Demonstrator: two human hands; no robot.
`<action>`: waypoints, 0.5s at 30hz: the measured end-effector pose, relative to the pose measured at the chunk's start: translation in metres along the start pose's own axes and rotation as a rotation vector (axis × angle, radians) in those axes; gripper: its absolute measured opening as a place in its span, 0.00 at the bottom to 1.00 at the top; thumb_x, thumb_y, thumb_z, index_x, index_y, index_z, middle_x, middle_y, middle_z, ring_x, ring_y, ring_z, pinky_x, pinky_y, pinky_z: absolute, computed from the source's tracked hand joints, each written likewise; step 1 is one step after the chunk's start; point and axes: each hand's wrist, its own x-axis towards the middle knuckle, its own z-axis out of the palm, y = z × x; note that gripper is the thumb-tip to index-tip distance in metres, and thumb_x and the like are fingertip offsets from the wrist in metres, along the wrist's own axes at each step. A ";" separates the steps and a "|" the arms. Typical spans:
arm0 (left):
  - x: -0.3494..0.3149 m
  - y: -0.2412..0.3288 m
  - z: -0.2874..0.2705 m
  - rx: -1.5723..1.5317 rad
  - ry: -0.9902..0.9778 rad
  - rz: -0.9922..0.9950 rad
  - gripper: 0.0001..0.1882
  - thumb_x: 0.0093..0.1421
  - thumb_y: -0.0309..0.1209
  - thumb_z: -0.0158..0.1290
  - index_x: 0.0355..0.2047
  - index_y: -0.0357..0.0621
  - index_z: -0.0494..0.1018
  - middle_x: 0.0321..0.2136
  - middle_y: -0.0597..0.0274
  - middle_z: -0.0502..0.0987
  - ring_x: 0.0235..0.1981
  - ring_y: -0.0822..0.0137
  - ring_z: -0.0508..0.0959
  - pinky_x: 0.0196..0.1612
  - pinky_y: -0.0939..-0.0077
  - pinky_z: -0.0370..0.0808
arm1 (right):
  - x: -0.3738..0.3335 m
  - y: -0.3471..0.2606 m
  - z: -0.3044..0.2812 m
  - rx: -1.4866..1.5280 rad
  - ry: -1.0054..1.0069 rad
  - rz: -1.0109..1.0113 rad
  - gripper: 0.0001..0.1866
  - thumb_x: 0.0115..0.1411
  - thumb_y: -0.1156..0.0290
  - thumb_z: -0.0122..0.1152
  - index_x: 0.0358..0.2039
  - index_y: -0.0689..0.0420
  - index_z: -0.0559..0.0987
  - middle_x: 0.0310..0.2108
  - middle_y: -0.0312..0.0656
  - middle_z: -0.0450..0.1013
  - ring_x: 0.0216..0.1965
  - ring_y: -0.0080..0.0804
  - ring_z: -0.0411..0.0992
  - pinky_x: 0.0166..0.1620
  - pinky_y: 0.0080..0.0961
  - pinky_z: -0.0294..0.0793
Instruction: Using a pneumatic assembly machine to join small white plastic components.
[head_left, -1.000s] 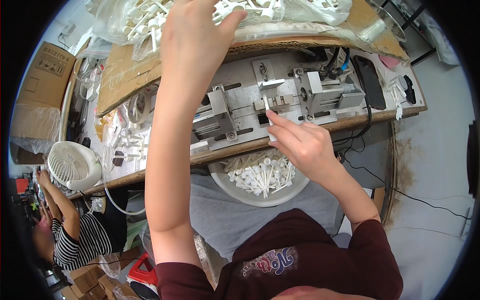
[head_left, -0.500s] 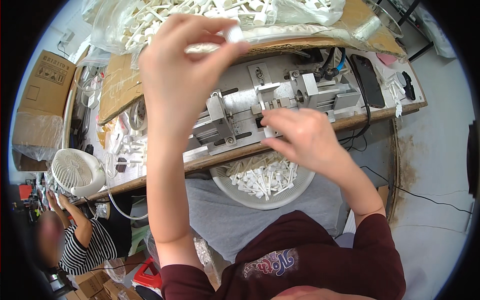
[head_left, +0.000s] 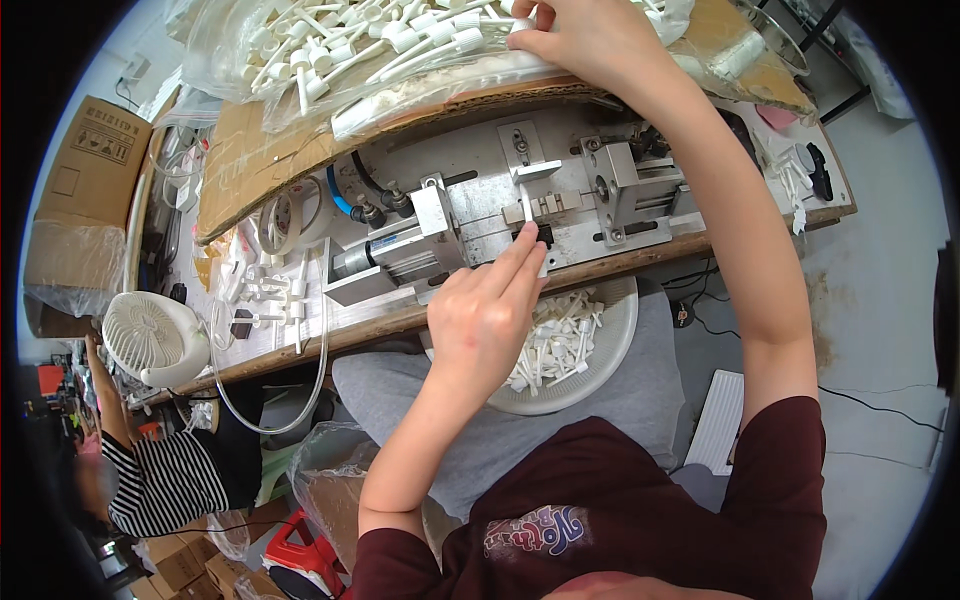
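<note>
A metal clamping fixture (head_left: 565,205) stands on the bench in front of me, with a white stem (head_left: 528,205) lying in its middle. My left hand (head_left: 485,315) reaches to that stem, its fingers together and their tips against the piece; a bit of white shows beneath them. At the far side my right hand (head_left: 590,40) pinches a white ribbed cap (head_left: 522,26) at the edge of a heap of white capped sticks (head_left: 400,40). Its stem, if any, is hidden from me.
A pale bowl (head_left: 627,345) of white pieces sits on my lap under the bench edge. Cardboard (head_left: 235,190) borders the heap. To the left are a small white fan (head_left: 155,340) and tape rolls (head_left: 280,225). A person in a striped top (head_left: 180,480) works farther left.
My left hand has come down from the heap to the fixture. My right hand has left the fixture and moved up to the heap, where it now pinches a cap.
</note>
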 end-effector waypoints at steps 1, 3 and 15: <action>0.001 0.001 0.000 0.015 -0.013 0.013 0.15 0.50 0.27 0.66 0.40 0.42 0.83 0.46 0.62 0.84 0.23 0.68 0.79 0.28 0.76 0.74 | 0.002 0.000 0.000 0.039 -0.035 0.029 0.14 0.50 0.66 0.67 0.35 0.62 0.83 0.35 0.52 0.78 0.36 0.49 0.78 0.43 0.39 0.77; 0.004 0.003 -0.001 0.045 -0.039 0.041 0.15 0.50 0.25 0.64 0.39 0.37 0.82 0.46 0.57 0.83 0.24 0.72 0.80 0.27 0.77 0.72 | 0.007 -0.001 -0.005 0.116 -0.104 0.089 0.14 0.50 0.67 0.67 0.34 0.62 0.83 0.34 0.52 0.78 0.36 0.47 0.77 0.42 0.37 0.77; 0.016 0.003 -0.009 -0.002 -0.124 -0.040 0.15 0.50 0.30 0.68 0.40 0.45 0.83 0.44 0.65 0.84 0.21 0.67 0.78 0.28 0.75 0.76 | -0.093 -0.038 -0.041 0.402 0.122 -0.218 0.13 0.53 0.74 0.71 0.40 0.59 0.83 0.41 0.39 0.78 0.34 0.24 0.75 0.34 0.19 0.72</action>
